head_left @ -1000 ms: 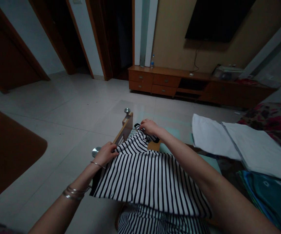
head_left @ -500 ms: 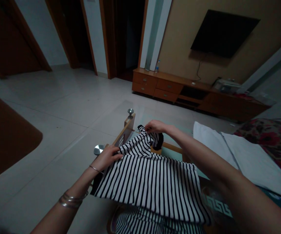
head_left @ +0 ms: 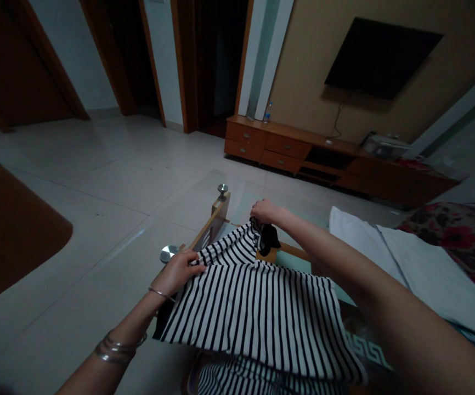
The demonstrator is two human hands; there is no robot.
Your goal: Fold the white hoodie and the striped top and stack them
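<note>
A black-and-white striped shirt [head_left: 258, 312] is spread over a glass-topped table [head_left: 293, 260], its black trim showing at the left edge. My left hand [head_left: 180, 270] is closed on the shirt's upper left edge, the cloth between thumb and fingers. Farther forward, my right hand [head_left: 263, 212] pinches the gathered end of a striped sleeve, and a dark cuff hangs below it. Between both hands the sleeve is drawn taut at a slant. Part of the table is hidden by the shirt. More striped cloth [head_left: 237, 378] shows below, at the bottom of the view.
Metal knobs [head_left: 168, 253] cap the table's corner posts on the left. White folded cloth [head_left: 410, 269] lies at right, beside flowered fabric [head_left: 455, 233]. A brown rounded seat [head_left: 11, 225] is at left. A low wooden cabinet [head_left: 284, 145] runs beneath a wall television [head_left: 383, 57].
My right hand has moved slightly up and right, pulling the sleeve straighter and bunching its end. My left hand keeps hold of the shirt edge, nearly in place.
</note>
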